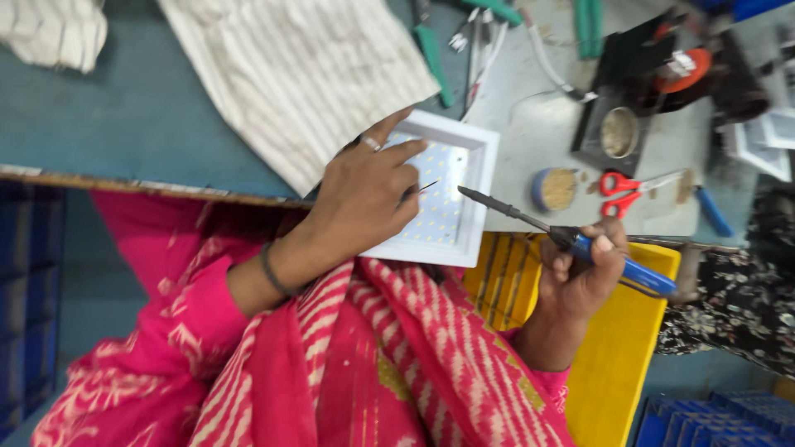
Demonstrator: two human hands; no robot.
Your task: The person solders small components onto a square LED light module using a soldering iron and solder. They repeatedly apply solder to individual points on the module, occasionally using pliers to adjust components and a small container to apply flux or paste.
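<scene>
The right hand (580, 277) is wrapping its grip around the blue handle of a soldering iron (571, 240), tip aiming at the white square light panel (451, 194) lying at the counter's (149, 116) near edge. The left hand (364, 194) is pressing on the panel, fingers pinching a thin wire (429, 186). Red scissors (629, 184) and a small round tin (555, 189) are sitting just beyond the iron; a striped cloth (306, 74) is lying beside the panel.

White square light panel (451, 194), blue-handled soldering iron (580, 244), red-handled scissors (629, 186), yellow crate (629, 348).
</scene>
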